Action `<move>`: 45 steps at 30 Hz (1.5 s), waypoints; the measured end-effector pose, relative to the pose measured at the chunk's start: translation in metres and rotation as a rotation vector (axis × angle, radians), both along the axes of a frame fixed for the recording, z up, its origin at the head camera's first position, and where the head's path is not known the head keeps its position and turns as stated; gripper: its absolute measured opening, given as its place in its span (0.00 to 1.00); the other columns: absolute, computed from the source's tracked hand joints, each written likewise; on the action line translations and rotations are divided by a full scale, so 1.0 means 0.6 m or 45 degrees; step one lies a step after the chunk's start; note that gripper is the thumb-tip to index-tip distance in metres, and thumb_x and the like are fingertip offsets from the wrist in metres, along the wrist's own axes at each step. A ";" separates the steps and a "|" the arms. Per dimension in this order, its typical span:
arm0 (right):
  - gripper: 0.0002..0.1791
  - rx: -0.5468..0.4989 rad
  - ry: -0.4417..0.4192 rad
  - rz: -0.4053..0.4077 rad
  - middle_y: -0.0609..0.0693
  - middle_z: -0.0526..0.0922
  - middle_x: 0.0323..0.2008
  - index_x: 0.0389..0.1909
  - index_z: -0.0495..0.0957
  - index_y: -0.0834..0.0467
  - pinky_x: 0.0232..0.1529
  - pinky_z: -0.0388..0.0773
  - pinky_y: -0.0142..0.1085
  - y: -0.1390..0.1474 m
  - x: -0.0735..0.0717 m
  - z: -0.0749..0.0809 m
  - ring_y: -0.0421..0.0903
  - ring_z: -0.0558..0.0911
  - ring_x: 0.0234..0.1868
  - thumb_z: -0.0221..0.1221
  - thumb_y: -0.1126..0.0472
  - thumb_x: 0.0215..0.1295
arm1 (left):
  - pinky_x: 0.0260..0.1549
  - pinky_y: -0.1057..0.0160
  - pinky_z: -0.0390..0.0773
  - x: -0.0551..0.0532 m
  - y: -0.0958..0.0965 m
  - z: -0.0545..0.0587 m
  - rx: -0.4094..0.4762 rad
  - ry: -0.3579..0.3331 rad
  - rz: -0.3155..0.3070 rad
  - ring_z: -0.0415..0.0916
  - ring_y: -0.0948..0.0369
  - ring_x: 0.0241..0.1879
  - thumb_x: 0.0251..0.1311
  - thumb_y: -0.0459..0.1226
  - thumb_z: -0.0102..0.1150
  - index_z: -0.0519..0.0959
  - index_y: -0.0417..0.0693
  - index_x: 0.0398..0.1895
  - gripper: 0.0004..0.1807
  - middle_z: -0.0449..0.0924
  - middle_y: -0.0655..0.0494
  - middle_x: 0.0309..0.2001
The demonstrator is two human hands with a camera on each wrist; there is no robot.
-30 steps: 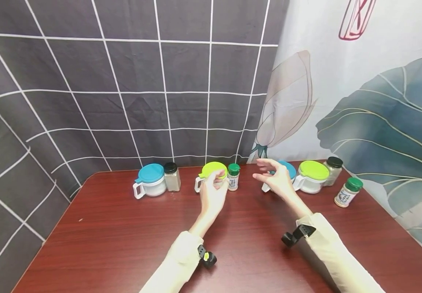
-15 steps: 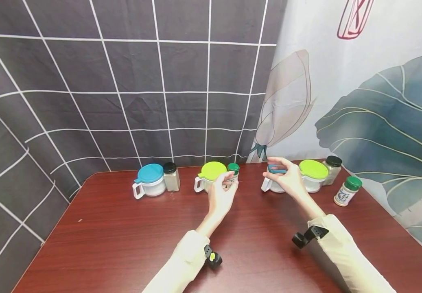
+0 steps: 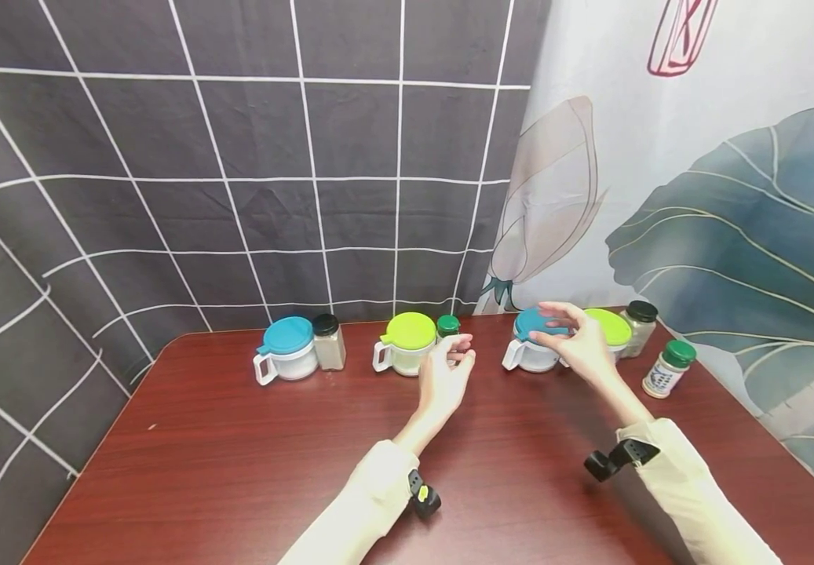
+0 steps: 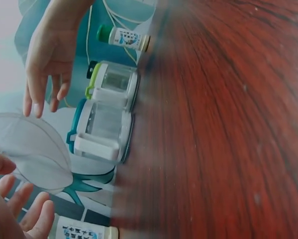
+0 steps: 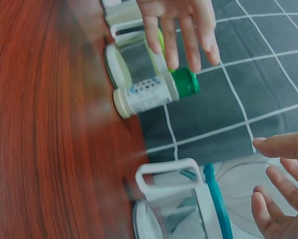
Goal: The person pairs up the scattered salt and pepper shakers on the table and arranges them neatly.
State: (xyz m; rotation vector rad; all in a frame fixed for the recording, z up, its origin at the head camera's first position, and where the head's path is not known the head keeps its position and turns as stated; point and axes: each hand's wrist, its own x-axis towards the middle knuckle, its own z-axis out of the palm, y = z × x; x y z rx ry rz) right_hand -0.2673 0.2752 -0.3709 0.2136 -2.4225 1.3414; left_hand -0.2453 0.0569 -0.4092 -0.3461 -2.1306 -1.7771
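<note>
My left hand [image 3: 444,380], its fingers loosely bent and holding nothing, hovers in front of a green-capped seasoning shaker [image 3: 447,324] and covers most of it in the head view. Left of that shaker stands a seasoning jar with a lime lid [image 3: 410,333] and white handle. My right hand [image 3: 585,345] is raised with thumb and fingers spread, nothing between them. It overlaps a blue-lidded seasoning jar [image 3: 537,359] in the head view; the right wrist view shows the fingers [image 5: 280,186] apart from that jar's blue lid [image 5: 217,201]. Behind this hand a second lime-lidded jar [image 3: 611,326] is partly hidden.
At the back left, another blue-lidded jar [image 3: 289,337] stands beside a black-capped shaker [image 3: 329,343]. A second black-capped shaker [image 3: 638,329] and a green-capped shaker [image 3: 669,369] stand at the right. Curtains hang behind the red-brown wooden table [image 3: 251,455].
Both hands have drifted right: the left from before the lime-lidded jar to before the green-capped shaker, the right across the blue-lidded jar toward the lime-lidded one. The jars and shakers have stayed put.
</note>
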 end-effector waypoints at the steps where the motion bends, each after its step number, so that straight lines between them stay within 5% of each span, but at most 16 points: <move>1: 0.27 0.028 0.008 -0.010 0.65 0.81 0.50 0.56 0.75 0.62 0.38 0.74 0.16 0.005 0.000 0.001 0.32 0.81 0.41 0.69 0.64 0.54 | 0.41 0.61 0.82 -0.001 0.003 -0.001 -0.003 -0.001 -0.009 0.84 0.52 0.39 0.58 0.29 0.59 0.82 0.40 0.46 0.12 0.85 0.45 0.43; 5: 0.27 0.103 0.047 -0.025 0.63 0.82 0.49 0.56 0.76 0.61 0.37 0.72 0.16 0.026 0.004 0.006 0.29 0.79 0.40 0.69 0.62 0.54 | 0.39 0.68 0.82 -0.003 0.013 -0.002 0.003 -0.012 -0.040 0.85 0.54 0.38 0.58 0.29 0.58 0.82 0.39 0.46 0.12 0.85 0.44 0.43; 12: 0.28 0.097 0.102 0.026 0.33 0.81 0.41 0.56 0.76 0.62 0.38 0.74 0.16 0.055 0.006 0.010 0.24 0.78 0.39 0.70 0.63 0.52 | 0.37 0.70 0.81 -0.009 0.023 -0.001 -0.017 -0.034 -0.011 0.85 0.56 0.37 0.57 0.31 0.60 0.82 0.41 0.46 0.13 0.86 0.45 0.44; 16: 0.28 0.120 0.087 0.036 0.27 0.78 0.41 0.56 0.75 0.62 0.39 0.74 0.15 0.072 0.006 0.011 0.23 0.78 0.40 0.70 0.62 0.53 | 0.40 0.64 0.82 -0.013 0.028 -0.002 -0.013 -0.074 -0.003 0.85 0.55 0.38 0.56 0.31 0.61 0.80 0.41 0.48 0.15 0.85 0.44 0.44; 21: 0.29 0.147 0.049 -0.001 0.25 0.76 0.41 0.57 0.74 0.61 0.39 0.73 0.14 0.092 0.010 0.013 0.26 0.78 0.42 0.69 0.59 0.54 | 0.42 0.62 0.81 -0.013 0.035 -0.001 -0.032 -0.094 -0.002 0.85 0.55 0.38 0.56 0.32 0.62 0.79 0.43 0.49 0.16 0.86 0.47 0.43; 28: 0.27 0.146 0.082 -0.094 0.37 0.81 0.42 0.56 0.76 0.59 0.42 0.72 0.16 0.109 0.004 0.010 0.25 0.76 0.42 0.70 0.61 0.53 | 0.42 0.67 0.79 -0.018 0.047 -0.004 -0.113 -0.126 -0.045 0.84 0.51 0.42 0.57 0.34 0.62 0.78 0.43 0.52 0.19 0.84 0.46 0.48; 37: 0.29 0.166 0.145 -0.072 0.22 0.76 0.39 0.57 0.74 0.63 0.41 0.71 0.15 0.150 -0.009 0.006 0.23 0.76 0.42 0.70 0.64 0.52 | 0.45 0.62 0.80 -0.028 0.064 -0.012 -0.170 -0.147 -0.076 0.83 0.50 0.44 0.56 0.34 0.63 0.76 0.38 0.55 0.22 0.81 0.42 0.51; 45: 0.29 0.187 0.139 -0.089 0.20 0.75 0.39 0.57 0.75 0.61 0.41 0.70 0.13 0.171 -0.013 0.014 0.16 0.75 0.39 0.70 0.62 0.52 | 0.49 0.62 0.77 -0.030 0.078 -0.015 -0.219 -0.191 -0.040 0.80 0.49 0.48 0.56 0.36 0.63 0.75 0.41 0.56 0.22 0.80 0.46 0.53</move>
